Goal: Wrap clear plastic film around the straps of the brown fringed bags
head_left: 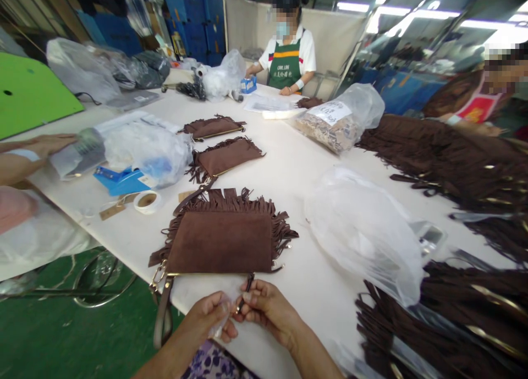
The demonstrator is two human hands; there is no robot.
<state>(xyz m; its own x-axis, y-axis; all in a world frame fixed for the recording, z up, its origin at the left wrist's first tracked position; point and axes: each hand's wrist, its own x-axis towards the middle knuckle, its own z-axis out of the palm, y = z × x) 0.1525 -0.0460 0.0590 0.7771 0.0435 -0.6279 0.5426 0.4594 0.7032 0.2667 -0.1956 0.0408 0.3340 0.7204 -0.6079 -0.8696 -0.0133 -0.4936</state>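
A brown fringed pouch (223,241) lies flat on the white table, its zipper edge toward me and a strap hanging over the table's edge at its left. Just below it, my right hand (268,310) pinches a thin dark zipper pull (249,284) with a small metal tip. Close beside it, my left hand (212,316) holds a small piece of clear plastic (220,316) between thumb and fingers. Two more brown pouches (229,158) lie farther back.
Piles of brown fringed pouches (445,153) cover the right side. Clear plastic bags (363,225) lie near them. A tape roll (147,202) sits at left. A person (289,54) stands across the table (284,170); another person's hand (49,145) reaches in from the left.
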